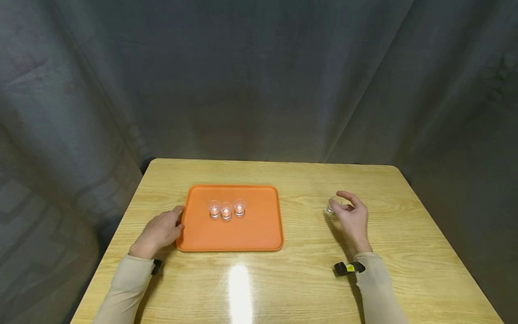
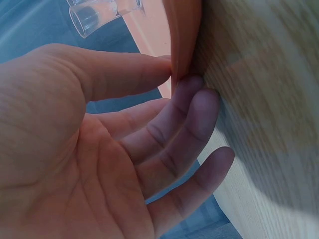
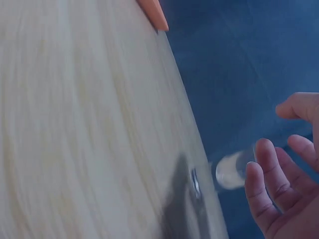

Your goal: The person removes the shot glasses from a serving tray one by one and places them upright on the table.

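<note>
An orange tray (image 1: 230, 236) lies on the table at left centre, holding three small clear shot glasses (image 1: 226, 211) set close together. At its left edge, my left hand (image 1: 159, 231) pinches the rim; in the left wrist view the thumb (image 2: 134, 74) meets the tray's edge (image 2: 183, 35) from one side, with curled fingertips at the other. Another clear shot glass (image 1: 329, 208) stands on the table to the right of the tray. My right hand (image 1: 354, 219) is right at this glass, thumb and fingers spread apart. In the right wrist view the fingers (image 3: 276, 181) partly cover the glass (image 3: 230, 171).
The light wooden table (image 1: 299, 279) has a bright reflection near its front. Dark grey curtains (image 1: 259, 90) hang behind it and at both sides. A black band with a small device (image 1: 349, 268) sits at the right wrist.
</note>
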Tool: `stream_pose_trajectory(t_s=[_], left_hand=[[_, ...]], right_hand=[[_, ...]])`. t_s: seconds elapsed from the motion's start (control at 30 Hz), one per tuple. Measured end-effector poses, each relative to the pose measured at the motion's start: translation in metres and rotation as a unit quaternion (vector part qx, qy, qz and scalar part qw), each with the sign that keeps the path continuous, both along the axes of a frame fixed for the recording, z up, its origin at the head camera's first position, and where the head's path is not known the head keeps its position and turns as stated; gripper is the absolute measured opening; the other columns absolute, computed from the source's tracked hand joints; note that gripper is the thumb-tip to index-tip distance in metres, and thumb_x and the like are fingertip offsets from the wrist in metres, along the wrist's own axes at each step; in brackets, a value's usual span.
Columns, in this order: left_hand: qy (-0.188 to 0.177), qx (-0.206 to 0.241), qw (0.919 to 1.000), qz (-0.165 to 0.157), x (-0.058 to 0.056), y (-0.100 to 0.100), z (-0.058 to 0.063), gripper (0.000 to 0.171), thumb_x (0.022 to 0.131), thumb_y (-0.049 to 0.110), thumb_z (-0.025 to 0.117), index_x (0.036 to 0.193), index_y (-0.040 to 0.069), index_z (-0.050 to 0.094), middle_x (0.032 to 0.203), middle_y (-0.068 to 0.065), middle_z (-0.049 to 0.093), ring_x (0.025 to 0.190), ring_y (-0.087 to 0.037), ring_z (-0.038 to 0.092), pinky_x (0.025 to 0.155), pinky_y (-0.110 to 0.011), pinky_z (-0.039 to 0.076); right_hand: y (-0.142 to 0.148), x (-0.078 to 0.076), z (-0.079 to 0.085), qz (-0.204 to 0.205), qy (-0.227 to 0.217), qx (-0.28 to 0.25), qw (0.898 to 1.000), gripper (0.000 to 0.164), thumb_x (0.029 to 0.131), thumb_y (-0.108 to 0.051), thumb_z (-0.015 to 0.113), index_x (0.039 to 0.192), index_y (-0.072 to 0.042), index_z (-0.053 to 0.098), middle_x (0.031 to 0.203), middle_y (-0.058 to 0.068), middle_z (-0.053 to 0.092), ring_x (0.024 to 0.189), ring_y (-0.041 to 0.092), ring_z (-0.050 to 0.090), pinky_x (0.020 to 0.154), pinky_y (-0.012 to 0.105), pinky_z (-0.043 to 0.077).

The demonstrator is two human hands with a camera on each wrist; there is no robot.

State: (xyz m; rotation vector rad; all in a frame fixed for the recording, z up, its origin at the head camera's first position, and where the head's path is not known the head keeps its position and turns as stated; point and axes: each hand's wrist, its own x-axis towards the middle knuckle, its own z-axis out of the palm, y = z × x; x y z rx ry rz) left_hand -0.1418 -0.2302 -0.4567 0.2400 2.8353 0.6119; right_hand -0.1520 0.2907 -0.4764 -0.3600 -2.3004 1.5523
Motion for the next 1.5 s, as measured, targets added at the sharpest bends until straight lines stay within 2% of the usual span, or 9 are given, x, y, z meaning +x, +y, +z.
stream_pose_trajectory(t_s=[0.13, 0.33, 0.57, 0.67, 0.8, 0.9, 1.07, 1.3, 1.5], left_hand=[[0.001, 0.001, 1.0000, -0.001, 0.000, 0.000, 0.000, 0.054, 0.101, 0.008, 0.063, 0.150, -0.011, 0.047, 0.104, -0.016, 0.071, 0.084, -0.024, 0.063, 0.077, -0.046, 0.053], [-0.003, -0.001, 1.0000, 0.001, 0.000, 0.000, 0.000, 0.055, 0.101, 0.008, 0.064, 0.150, -0.010, 0.047, 0.104, -0.014, 0.071, 0.084, -0.024, 0.062, 0.077, -0.046, 0.053], [-0.004, -0.006, 1.0000, 0.003, -0.001, 0.000, -0.002, 0.055, 0.102, 0.009, 0.064, 0.150, -0.009, 0.047, 0.104, -0.014, 0.071, 0.083, -0.023, 0.063, 0.077, -0.045, 0.053], [-0.002, -0.007, 1.0000, 0.001, -0.001, 0.001, -0.002, 0.054, 0.102, 0.010, 0.064, 0.150, -0.009, 0.047, 0.103, -0.013, 0.071, 0.083, -0.022, 0.063, 0.076, -0.045, 0.053], [-0.002, -0.005, 1.0000, 0.003, -0.001, 0.001, -0.001, 0.054, 0.102, 0.010, 0.063, 0.150, -0.009, 0.048, 0.101, -0.012, 0.070, 0.081, -0.022, 0.062, 0.074, -0.044, 0.052], [-0.001, -0.004, 1.0000, 0.004, 0.000, 0.001, -0.001, 0.053, 0.102, 0.010, 0.063, 0.150, -0.009, 0.048, 0.101, -0.012, 0.070, 0.081, -0.022, 0.061, 0.074, -0.043, 0.051], [0.002, -0.004, 1.0000, 0.003, 0.000, 0.000, -0.001, 0.053, 0.102, 0.010, 0.063, 0.150, -0.009, 0.048, 0.103, -0.013, 0.071, 0.082, -0.023, 0.062, 0.076, -0.045, 0.052], [0.004, -0.008, 1.0000, 0.001, 0.000, 0.000, -0.002, 0.052, 0.103, 0.010, 0.062, 0.150, -0.008, 0.049, 0.101, -0.012, 0.071, 0.081, -0.023, 0.062, 0.075, -0.044, 0.051], [0.004, -0.011, 0.9999, 0.002, -0.001, -0.001, -0.002, 0.053, 0.102, 0.010, 0.062, 0.150, -0.009, 0.049, 0.102, -0.013, 0.071, 0.082, -0.024, 0.063, 0.076, -0.045, 0.052]], right_hand=[[-0.013, 0.000, 0.002, 0.023, 0.009, 0.008, 1.000, 0.037, 0.095, -0.017, 0.081, 0.128, -0.002, 0.073, 0.079, -0.011, 0.074, 0.071, -0.002, 0.070, 0.065, 0.018, 0.054], [-0.033, -0.004, 0.000, 0.075, -0.003, 0.015, 0.997, 0.038, 0.096, -0.019, 0.080, 0.129, -0.002, 0.072, 0.083, 0.004, 0.077, 0.073, 0.010, 0.073, 0.053, 0.023, 0.049], [-0.057, -0.010, -0.004, 0.111, -0.015, 0.013, 0.994, 0.037, 0.096, -0.019, 0.080, 0.130, -0.004, 0.073, 0.096, 0.015, 0.076, 0.081, 0.022, 0.075, 0.059, 0.025, 0.053], [-0.066, -0.013, -0.005, 0.120, -0.016, 0.012, 0.993, 0.037, 0.096, -0.018, 0.079, 0.129, -0.004, 0.073, 0.103, 0.021, 0.076, 0.080, 0.019, 0.075, 0.059, 0.024, 0.053], [-0.077, -0.016, -0.005, 0.133, -0.012, 0.014, 0.991, 0.036, 0.095, -0.017, 0.080, 0.128, -0.002, 0.073, 0.119, 0.019, 0.075, 0.078, 0.006, 0.071, 0.061, 0.022, 0.053], [-0.084, -0.018, -0.005, 0.139, -0.007, 0.016, 0.990, 0.035, 0.094, -0.015, 0.080, 0.125, 0.000, 0.074, 0.122, 0.018, 0.075, 0.079, 0.003, 0.070, 0.061, 0.021, 0.053], [-0.096, -0.021, -0.007, 0.147, -0.010, 0.015, 0.989, 0.032, 0.093, -0.010, 0.081, 0.122, 0.001, 0.075, 0.115, 0.020, 0.078, 0.079, 0.006, 0.070, 0.063, 0.019, 0.053], [-0.111, -0.021, -0.006, 0.175, -0.016, 0.018, 0.984, 0.033, 0.092, -0.012, 0.082, 0.122, -0.001, 0.075, 0.117, 0.017, 0.078, 0.085, 0.014, 0.071, 0.068, 0.021, 0.055], [-0.123, -0.023, -0.008, 0.198, -0.022, 0.001, 0.980, 0.032, 0.093, -0.013, 0.082, 0.122, -0.001, 0.075, 0.117, 0.019, 0.077, 0.075, 0.018, 0.071, 0.061, 0.022, 0.052]])
